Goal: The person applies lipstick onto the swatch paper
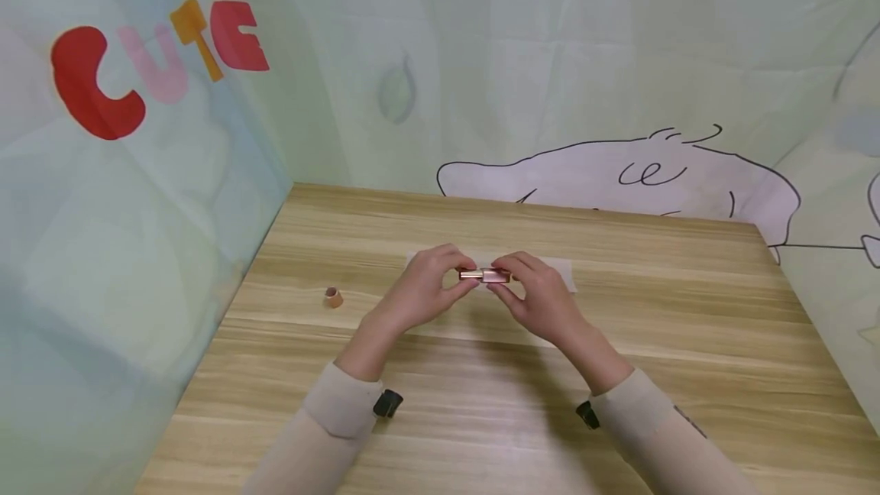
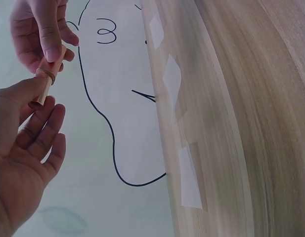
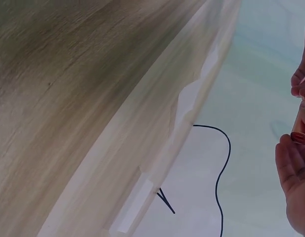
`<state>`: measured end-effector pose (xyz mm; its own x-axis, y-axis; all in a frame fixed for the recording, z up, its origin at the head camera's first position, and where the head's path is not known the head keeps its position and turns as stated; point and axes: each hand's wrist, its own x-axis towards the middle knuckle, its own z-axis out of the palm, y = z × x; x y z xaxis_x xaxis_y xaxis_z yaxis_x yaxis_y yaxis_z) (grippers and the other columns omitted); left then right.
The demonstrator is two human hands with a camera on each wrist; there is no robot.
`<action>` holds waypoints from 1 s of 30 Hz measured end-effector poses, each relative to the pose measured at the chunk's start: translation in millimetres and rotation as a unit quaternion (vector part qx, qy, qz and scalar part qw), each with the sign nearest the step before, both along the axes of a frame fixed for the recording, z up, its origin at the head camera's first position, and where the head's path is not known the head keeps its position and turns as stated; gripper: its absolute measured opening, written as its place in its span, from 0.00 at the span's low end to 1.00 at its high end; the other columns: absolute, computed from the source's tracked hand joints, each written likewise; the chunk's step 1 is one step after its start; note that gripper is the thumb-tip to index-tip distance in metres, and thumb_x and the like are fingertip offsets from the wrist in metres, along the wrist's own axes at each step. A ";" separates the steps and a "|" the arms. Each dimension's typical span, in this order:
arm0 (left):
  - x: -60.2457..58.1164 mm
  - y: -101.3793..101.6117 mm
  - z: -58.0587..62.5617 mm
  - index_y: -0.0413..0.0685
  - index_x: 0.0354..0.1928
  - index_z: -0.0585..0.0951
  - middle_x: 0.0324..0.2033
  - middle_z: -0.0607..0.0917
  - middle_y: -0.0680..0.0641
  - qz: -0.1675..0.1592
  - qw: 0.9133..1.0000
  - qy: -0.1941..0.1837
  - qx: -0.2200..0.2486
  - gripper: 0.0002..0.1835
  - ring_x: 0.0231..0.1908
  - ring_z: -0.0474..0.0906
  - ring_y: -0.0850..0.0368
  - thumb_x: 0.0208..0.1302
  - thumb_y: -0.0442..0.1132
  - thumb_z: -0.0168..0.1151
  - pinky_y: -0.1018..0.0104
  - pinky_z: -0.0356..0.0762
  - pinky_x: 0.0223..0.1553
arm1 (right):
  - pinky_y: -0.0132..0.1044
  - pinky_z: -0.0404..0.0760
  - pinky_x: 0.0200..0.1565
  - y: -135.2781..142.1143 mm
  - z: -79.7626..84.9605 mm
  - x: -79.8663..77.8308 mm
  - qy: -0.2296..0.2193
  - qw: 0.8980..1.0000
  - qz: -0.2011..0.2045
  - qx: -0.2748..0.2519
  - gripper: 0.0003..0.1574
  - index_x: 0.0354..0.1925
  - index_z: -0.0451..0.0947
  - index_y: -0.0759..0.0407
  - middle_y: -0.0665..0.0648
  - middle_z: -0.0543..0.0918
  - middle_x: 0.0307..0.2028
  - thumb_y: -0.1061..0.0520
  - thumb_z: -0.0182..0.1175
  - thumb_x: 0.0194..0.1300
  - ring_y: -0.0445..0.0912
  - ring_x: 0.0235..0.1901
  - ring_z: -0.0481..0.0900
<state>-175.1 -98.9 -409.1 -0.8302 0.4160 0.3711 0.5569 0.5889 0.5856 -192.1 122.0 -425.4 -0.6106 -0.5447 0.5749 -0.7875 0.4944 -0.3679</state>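
Both hands meet over the middle of the table, holding a slim, shiny rose-gold tube that looks like a lipstick tube (image 1: pixel 496 276). My left hand (image 1: pixel 428 286) pinches its narrower, gold-striped end between thumb and fingers. The wider pinkish end is pinched by my right hand (image 1: pixel 541 298). In the left wrist view, the tube (image 2: pixel 42 97) shows a raised ring around its middle and a dark red end face. At the right wrist view's edge, fingers partly hide the tube (image 3: pixel 299 138). A small copper-coloured hollow cap (image 1: pixel 333 297) stands on the table, left of the left hand.
Beyond and under the hands, a pale strip (image 1: pixel 560 272) lies on the wood-grain table (image 1: pixel 440 418). White paper-like pieces (image 2: pixel 191 177) show near the table's far edge. Printed cloth walls (image 1: pixel 344 82) rise behind the table and on the left.
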 end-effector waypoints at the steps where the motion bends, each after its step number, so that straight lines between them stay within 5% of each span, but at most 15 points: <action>1: 0.2 -0.4 0.1 0.41 0.43 0.86 0.37 0.85 0.50 0.000 1.000 -0.002 0.003 0.09 0.40 0.82 0.57 0.66 0.38 0.70 0.63 0.81 0.44 | 0.41 0.86 0.39 0.2 -0.4 -0.3 -0.008 1.000 0.004 -0.009 0.16 0.45 0.82 0.64 0.57 0.85 0.40 0.62 0.74 0.60 0.47 0.38 0.83; 14: 0.8 -3.5 -1.5 0.42 0.43 0.87 0.38 0.86 0.51 -0.015 0.999 -0.001 0.039 0.07 0.41 0.81 0.59 0.65 0.36 0.70 0.64 0.81 0.45 | 0.38 0.86 0.39 2.1 1.0 -0.3 -0.170 0.979 0.014 -0.109 0.13 0.44 0.84 0.63 0.54 0.86 0.36 0.63 0.72 0.61 0.44 0.35 0.83; 22: 1.5 -3.4 -1.3 0.43 0.41 0.87 0.37 0.85 0.51 -0.015 0.999 0.013 0.049 0.06 0.40 0.81 0.59 0.65 0.36 0.71 0.65 0.81 0.44 | 0.31 0.82 0.36 1.2 5.7 1.8 -0.310 0.937 -0.008 -0.163 0.10 0.44 0.84 0.64 0.57 0.86 0.36 0.62 0.69 0.65 0.46 0.33 0.82; 30: 2.0 -4.4 -2.3 0.43 0.40 0.88 0.37 0.85 0.51 -0.024 0.997 0.037 0.056 0.05 0.39 0.81 0.60 0.64 0.35 0.71 0.66 0.81 0.42 | 0.31 0.82 0.35 -2.8 7.4 3.4 -0.393 0.895 -0.019 -0.211 0.10 0.44 0.83 0.70 0.59 0.85 0.35 0.63 0.66 0.68 0.45 0.32 0.83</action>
